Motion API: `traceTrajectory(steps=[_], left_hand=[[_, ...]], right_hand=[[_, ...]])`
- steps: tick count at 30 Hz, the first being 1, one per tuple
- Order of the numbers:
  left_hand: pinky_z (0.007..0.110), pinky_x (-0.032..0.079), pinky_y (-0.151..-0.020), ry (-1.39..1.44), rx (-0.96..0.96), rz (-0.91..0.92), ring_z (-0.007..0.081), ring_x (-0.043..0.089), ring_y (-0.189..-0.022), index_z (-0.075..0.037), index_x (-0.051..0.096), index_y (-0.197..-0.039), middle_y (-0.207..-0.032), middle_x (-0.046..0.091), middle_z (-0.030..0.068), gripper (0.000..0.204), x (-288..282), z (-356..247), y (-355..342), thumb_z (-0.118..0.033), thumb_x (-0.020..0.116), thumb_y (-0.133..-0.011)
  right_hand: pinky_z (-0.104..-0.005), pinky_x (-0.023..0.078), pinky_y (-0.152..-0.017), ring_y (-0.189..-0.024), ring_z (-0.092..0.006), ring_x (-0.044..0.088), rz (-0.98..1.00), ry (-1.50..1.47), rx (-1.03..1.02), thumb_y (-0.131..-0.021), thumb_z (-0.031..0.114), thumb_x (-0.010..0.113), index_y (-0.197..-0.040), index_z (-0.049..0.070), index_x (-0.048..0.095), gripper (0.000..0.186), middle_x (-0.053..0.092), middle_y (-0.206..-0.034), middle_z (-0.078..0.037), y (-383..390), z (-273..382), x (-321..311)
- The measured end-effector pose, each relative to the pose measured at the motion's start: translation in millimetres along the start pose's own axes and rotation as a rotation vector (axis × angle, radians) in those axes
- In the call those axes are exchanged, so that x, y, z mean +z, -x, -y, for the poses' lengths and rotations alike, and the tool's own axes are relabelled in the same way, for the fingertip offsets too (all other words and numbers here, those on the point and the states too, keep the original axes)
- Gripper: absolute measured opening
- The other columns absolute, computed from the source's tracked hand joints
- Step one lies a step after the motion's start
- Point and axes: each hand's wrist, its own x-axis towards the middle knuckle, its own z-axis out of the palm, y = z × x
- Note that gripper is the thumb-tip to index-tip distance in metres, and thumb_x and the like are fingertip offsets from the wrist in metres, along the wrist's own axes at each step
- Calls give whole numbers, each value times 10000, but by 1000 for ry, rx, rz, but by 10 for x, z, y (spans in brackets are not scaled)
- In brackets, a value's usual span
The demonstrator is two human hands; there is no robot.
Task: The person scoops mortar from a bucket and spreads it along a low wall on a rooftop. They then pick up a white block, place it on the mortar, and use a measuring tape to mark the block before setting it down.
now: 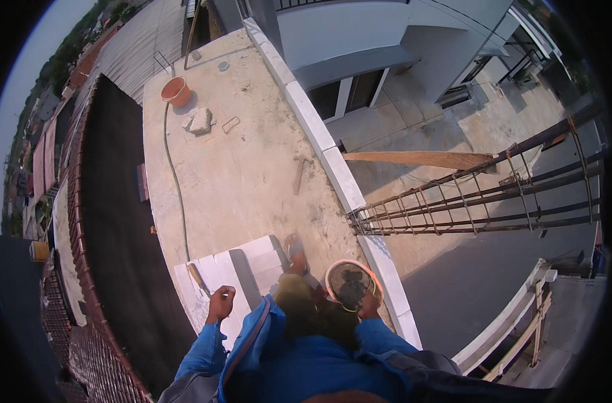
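My left hand (221,302) is curled closed above white blocks (222,269); whether it pinches anything is unclear. A long wooden-looking handled tool (199,277) lies on the blocks beside it. My right hand (368,302) grips the thin handle of a pale-rimmed bucket (333,279) holding dark grey material. Ahead, a hammer (299,174) rests on the concrete slab (239,201), near my bare-looking foot (294,248).
A white block ledge (309,117) edges the slab on the right, with drops both sides. A rebar cage (467,205) and wooden plank (420,158) extend rightward. An orange bucket (176,94), hose (173,168) and rubble (200,121) lie ahead. Tiled roofing (84,221) is left.
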Motion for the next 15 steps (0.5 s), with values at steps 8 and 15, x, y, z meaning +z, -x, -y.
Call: traceTrajectory(steps=[8, 15], left_hand=[[436, 569, -1011, -496, -13, 307, 372, 732, -1176, -4, 763, -1213, -1179, 771, 267, 501, -371, 339, 7, -453, 683, -1006], [392, 617, -793, -462, 24, 390, 263, 764, -975, 30, 739, -1200, -1107, 782, 215, 445, -436, -842, -890, -375, 664, -1032]], right_hand=[[-399, 404, -537, -570, -166, 475, -92, -523, 17, -1007, 318, 637, -951, 186, 567, 160, 462, -710, 6, 363, -841, -1405], [-422, 534, -623, -719, -217, 627, -251, -840, 11, -1005, 319, 636, -1341, 188, 610, 361, 640, -962, -37, 441, -1832, -1756]])
